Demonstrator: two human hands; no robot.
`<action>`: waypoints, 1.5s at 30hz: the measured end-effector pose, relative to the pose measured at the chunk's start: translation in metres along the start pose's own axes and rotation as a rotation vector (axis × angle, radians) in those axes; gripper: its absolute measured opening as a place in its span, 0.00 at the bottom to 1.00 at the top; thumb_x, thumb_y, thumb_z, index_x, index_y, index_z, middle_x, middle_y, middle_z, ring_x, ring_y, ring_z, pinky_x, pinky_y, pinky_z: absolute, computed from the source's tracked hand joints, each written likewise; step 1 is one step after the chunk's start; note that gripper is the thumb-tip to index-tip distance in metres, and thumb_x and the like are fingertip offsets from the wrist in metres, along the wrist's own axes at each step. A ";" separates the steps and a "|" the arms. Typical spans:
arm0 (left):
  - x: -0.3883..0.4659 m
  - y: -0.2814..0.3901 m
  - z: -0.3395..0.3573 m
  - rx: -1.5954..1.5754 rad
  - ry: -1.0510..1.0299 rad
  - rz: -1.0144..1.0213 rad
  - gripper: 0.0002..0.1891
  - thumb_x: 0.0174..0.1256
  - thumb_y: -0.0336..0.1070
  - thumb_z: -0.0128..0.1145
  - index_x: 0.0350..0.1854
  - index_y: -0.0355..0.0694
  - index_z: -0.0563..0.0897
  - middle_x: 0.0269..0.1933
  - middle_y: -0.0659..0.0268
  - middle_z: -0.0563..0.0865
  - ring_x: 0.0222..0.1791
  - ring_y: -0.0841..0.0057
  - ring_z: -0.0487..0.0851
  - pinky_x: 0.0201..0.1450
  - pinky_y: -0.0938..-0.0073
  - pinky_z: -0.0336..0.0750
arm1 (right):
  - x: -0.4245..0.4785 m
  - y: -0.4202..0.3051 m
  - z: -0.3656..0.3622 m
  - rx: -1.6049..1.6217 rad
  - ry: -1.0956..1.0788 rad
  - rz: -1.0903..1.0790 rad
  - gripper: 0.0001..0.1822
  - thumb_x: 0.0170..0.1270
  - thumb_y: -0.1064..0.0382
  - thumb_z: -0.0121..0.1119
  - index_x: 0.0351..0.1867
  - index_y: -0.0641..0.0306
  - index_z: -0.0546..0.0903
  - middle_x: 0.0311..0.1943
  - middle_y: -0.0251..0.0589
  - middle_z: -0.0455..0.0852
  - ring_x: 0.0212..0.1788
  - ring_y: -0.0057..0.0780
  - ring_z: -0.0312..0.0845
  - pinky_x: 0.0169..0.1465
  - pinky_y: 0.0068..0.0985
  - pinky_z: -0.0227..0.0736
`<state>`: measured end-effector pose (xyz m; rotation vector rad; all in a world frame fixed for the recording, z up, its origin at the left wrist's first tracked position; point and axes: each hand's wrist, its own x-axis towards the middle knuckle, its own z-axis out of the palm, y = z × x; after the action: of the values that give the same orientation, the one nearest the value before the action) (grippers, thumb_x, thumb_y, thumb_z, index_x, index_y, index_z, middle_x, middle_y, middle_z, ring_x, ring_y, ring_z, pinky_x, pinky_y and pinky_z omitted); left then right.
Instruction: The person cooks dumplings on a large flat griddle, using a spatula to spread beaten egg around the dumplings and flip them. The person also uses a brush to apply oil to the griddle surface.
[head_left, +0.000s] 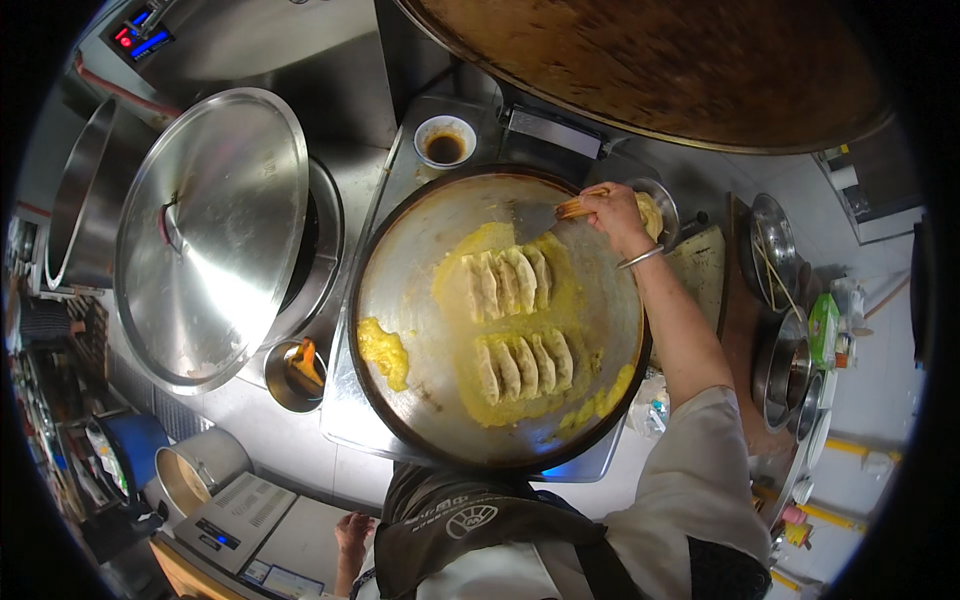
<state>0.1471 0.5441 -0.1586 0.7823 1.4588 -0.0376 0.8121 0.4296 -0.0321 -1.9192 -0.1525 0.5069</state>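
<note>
My right hand grips the wooden handle of a metal scraper, its blade down on the round griddle at the upper edge of a yellow egg layer. Just below the blade, a row of several dumplings lies on the egg. A second row of dumplings sits nearer to me. Scraps of egg lie by the griddle's left rim, more at the lower right. My left hand hangs low beside the apron, close to a white appliance; its fingers are too small to make out.
Behind the griddle stands a raised, browned round plate. A bowl of dark liquid is at the back left. To the left are a large metal lid and a metal pot with a yellow-orange item. Metal bowls line the right.
</note>
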 end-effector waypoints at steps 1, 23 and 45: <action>0.001 -0.001 0.000 0.011 0.005 -0.004 0.14 0.55 0.34 0.48 0.39 0.28 0.69 0.28 0.58 0.78 0.24 0.73 0.78 0.21 0.80 0.71 | 0.002 -0.003 -0.002 -0.023 -0.013 -0.018 0.06 0.45 0.70 0.57 0.27 0.68 0.75 0.17 0.34 0.74 0.12 0.15 0.63 0.14 0.11 0.56; 0.006 -0.001 0.010 0.111 -0.093 -0.018 0.14 0.56 0.35 0.47 0.41 0.30 0.68 0.31 0.57 0.78 0.26 0.72 0.78 0.24 0.79 0.72 | 0.008 0.001 -0.025 -0.065 -0.005 -0.009 0.07 0.45 0.72 0.56 0.28 0.71 0.75 0.18 0.36 0.75 0.13 0.15 0.64 0.15 0.11 0.59; 0.017 0.004 0.011 0.172 -0.119 -0.028 0.14 0.54 0.33 0.46 0.40 0.27 0.69 0.29 0.57 0.78 0.25 0.71 0.79 0.25 0.79 0.73 | -0.020 0.020 -0.099 -0.552 0.143 -0.190 0.10 0.42 0.67 0.59 0.27 0.70 0.77 0.18 0.38 0.76 0.15 0.22 0.70 0.18 0.16 0.64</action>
<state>0.1611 0.5494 -0.1731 0.8837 1.3654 -0.2301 0.8322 0.3304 -0.0134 -2.4377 -0.4109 0.2062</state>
